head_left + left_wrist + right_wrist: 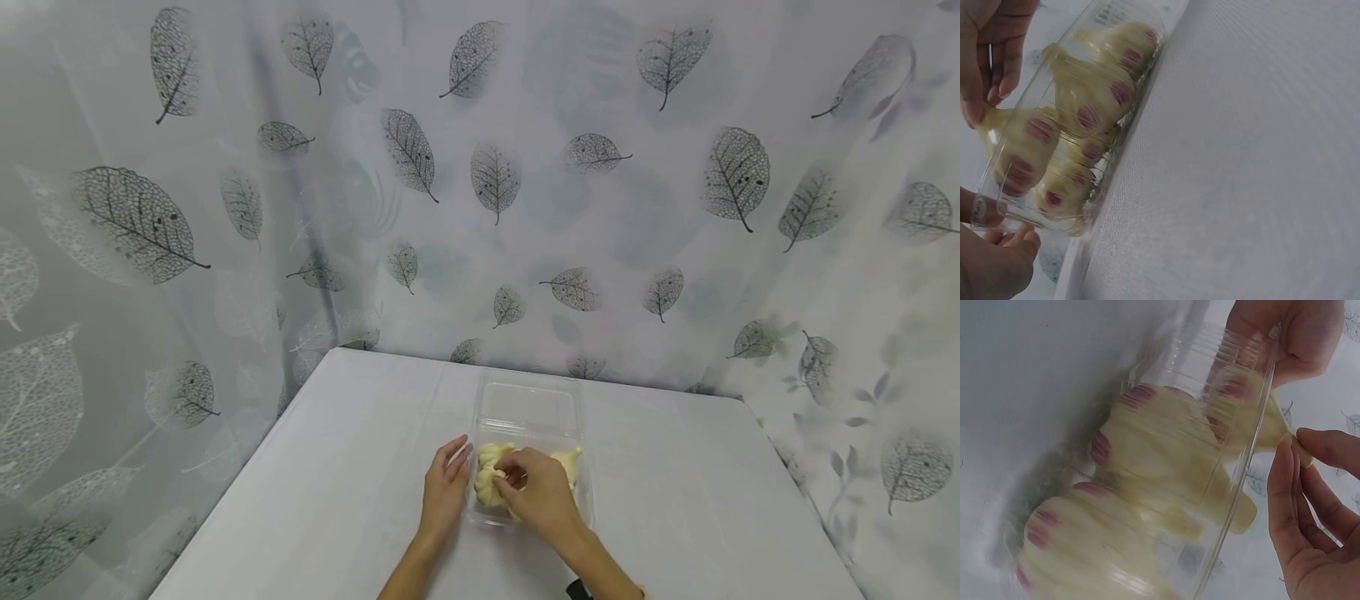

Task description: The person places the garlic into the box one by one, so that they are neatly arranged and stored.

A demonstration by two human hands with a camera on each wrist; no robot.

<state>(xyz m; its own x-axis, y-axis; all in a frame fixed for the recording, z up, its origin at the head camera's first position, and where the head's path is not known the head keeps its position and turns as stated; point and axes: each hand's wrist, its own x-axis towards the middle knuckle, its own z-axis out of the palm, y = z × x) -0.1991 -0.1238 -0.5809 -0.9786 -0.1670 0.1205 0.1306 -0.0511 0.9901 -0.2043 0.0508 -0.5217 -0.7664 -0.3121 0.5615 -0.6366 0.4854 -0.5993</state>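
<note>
My right hand [542, 493] pinches the stem of a pale garlic bulb [1025, 147] with purple patches, thumb and fingertips together at its tip. That bulb is at the left end of a clear plastic clamshell box [589, 510], its body low behind the box wall in the right wrist view. More garlic bulbs [1160, 447] lie in the box, stems pointing up. Along the box's left side rests my left hand [444, 493], fingers loosely extended. Its fingertips [1030, 240] touch the outside of the wall near the corner in the left wrist view.
The box's clear lid [531, 404] is folded back, away from me. A white cloth covers the table [675, 483]. Leaf-printed curtains [495, 183] hang behind the table and at both sides. A black strap [577, 590] shows by my right wrist.
</note>
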